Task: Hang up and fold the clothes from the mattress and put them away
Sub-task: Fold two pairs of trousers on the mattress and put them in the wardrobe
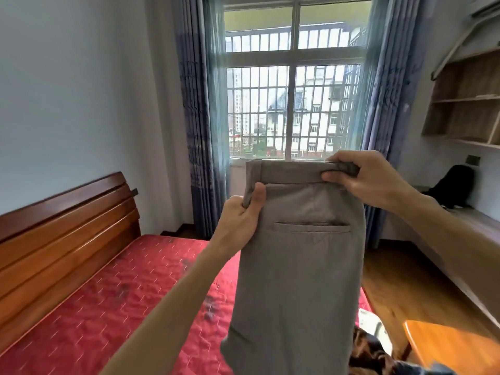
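A pair of grey trousers [297, 266] hangs in front of me, held up by the waistband, back pocket facing me. My left hand [242, 215] grips the left end of the waistband. My right hand [362, 177] pinches the right end, slightly higher. The legs drop down out of the bottom of the frame, over a red quilted mattress [113, 307]. More clothes [370, 353], dark with a brown pattern and some white, lie at the mattress's near right corner, partly hidden by the trousers.
A wooden headboard [62, 239] runs along the left. Ahead is a barred window [295, 98] with blue curtains. Wooden shelves [465, 104] hang on the right wall above a long desk with a black bag [454, 185]. An orange chair [446, 345] stands at lower right.
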Demonstrator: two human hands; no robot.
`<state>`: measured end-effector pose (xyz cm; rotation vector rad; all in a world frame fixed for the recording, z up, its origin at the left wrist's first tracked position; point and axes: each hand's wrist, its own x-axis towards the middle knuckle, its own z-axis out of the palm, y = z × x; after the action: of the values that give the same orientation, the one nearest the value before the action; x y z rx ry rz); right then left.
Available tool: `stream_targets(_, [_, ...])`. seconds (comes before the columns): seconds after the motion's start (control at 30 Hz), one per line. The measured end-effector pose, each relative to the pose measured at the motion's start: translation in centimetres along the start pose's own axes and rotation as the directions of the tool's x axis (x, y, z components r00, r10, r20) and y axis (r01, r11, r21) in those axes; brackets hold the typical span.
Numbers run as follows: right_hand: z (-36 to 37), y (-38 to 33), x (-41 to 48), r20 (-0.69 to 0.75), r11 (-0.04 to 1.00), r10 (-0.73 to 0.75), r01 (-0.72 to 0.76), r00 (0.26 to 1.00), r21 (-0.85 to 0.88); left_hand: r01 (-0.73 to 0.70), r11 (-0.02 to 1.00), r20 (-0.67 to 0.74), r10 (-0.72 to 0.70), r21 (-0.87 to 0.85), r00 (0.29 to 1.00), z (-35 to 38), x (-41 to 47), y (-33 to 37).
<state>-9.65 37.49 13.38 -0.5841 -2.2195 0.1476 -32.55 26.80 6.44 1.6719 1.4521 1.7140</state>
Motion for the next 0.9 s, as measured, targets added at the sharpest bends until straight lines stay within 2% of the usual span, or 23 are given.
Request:
stream_targets(0.1, [-0.4,1.0,-0.2,0.019,1.000,-0.006,0.006,1.000,0.020,-0.107,0.992,0.109,0.099,0.067,0.989,-1.2,0.7,0.1])
stream_targets(0.2, [-0.7,1.0,-0.1,-0.011,1.000,-0.024,0.024,1.000,0.003,-0.112,0.993,0.182,0.104,0.037,0.978,-2.3,1.3,1.5])
stream_targets(0.37, [-1.0,0.2,0.9,-0.263,0.998,-0.050,0.059,0.963,0.028,-0.153,0.978,0.126,0.171,-0.144,0.977,-3.4,1.8,1.0])
stream_targets(0.43, [-1.0,-0.3,1.6,-0.337,0.998,-0.050,0.061,0.940,0.021,-0.103,0.979,0.140,0.128,-0.174,0.982,-3.1,1.0,-1.0])
stream_targets(0.57, [-0.9,-1.1,2.7,-0.401,0.993,-0.117,0.113,0.908,-0.035,0.103,0.976,0.216,-0.060,-0.194,0.975,-1.6,-0.8,-5.9])
stream_targets(0.7, [-0.8,-0.7,3.0,-0.403,0.989,-0.148,0.130,0.903,-0.071,0.140,0.988,0.128,-0.131,-0.063,0.983,1.0,-3.1,-10.1])
stream_targets(0.8, [-1.2,-0.1,2.8,-0.419,0.990,-0.141,0.115,0.897,-0.087,0.258,0.964,0.144,-0.247,-0.060,0.958,2.9,-5.6,-13.2])
stream_targets(0.9, [-1.5,0.5,2.4,-0.407,0.989,-0.141,0.106,0.902,-0.107,0.302,0.948,0.145,-0.286,-0.104,0.947,4.4,-7.6,-15.6])
